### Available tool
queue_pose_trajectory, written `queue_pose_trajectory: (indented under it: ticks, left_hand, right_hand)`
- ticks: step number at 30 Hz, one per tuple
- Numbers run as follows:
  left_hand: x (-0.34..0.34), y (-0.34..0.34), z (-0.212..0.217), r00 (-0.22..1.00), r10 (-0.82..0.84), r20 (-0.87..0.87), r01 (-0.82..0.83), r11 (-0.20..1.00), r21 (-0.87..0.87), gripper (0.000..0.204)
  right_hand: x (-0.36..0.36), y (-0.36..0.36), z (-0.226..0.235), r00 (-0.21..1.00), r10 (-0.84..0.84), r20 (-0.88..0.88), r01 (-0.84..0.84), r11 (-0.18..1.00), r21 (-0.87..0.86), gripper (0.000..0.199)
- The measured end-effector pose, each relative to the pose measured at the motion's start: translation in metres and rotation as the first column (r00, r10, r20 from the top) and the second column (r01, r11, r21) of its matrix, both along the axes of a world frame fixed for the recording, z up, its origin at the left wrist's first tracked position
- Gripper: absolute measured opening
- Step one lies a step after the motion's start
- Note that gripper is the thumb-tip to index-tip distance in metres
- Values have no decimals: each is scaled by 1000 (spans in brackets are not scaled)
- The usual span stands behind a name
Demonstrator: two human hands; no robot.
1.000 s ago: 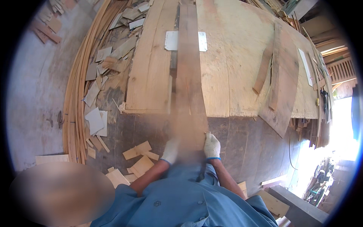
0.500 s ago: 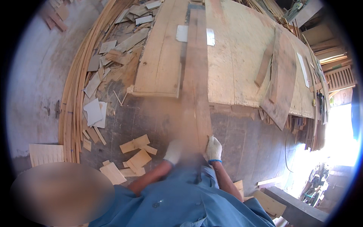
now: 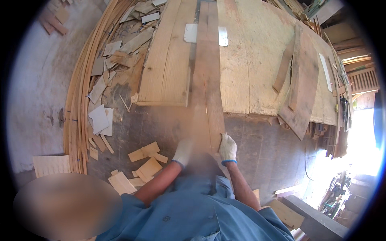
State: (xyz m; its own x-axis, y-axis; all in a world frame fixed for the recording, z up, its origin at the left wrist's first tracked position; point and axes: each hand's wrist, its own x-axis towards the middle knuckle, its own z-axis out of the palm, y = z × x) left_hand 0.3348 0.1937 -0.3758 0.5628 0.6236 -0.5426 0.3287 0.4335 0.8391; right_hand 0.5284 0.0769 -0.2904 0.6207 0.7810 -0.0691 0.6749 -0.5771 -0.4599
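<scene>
A long narrow brown wooden plank [image 3: 207, 76] runs away from me across a wide saw table [image 3: 249, 72], over a small metal plate [image 3: 189, 33] near the far end. Both my hands wear white gloves. My left hand [image 3: 183, 151] grips the plank's near end on its left edge. On the right edge, my right hand [image 3: 227, 148] holds the same end. A thin cut line runs along the plank toward my right hand. Part of the plank near my hands is blurred.
A light wide board [image 3: 167, 64] lies left of the plank, a curved dark board [image 3: 303, 80] to the right. Offcuts [image 3: 146, 158] and scrap pieces litter the dark floor at left, beside a bundle of long thin bent strips [image 3: 78, 104].
The plank has slid farther away from me along the table, and both hands have followed it forward, keeping their hold on its near end.
</scene>
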Motion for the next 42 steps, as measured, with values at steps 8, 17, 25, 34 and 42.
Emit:
queue_pose_trajectory:
  ticks: [8,17,25,34,42]
  left_hand:
    - [23,27,0,999,8,31,-10,996,93,46]
    - [41,57,31,999,-41,-31,42,999,19,51]
    - [49,70,18,998,-17,-55,17,1000,3,51]
    - [68,99,25,993,-94,-68,96,995,26,53]
    - [94,109,67,997,-60,47,63,996,-66,12]
  right_hand:
    - [22,31,9,998,-24,-54,25,1000,13,29]
    - [40,47,-21,980,-92,-175,105,992,67,34]
    - [54,61,-24,983,-81,-165,93,994,66,34]
    - [72,92,-1,987,-72,-145,65,997,-48,31]
    - [90,105,3,951,-177,-252,166,984,-61,36]
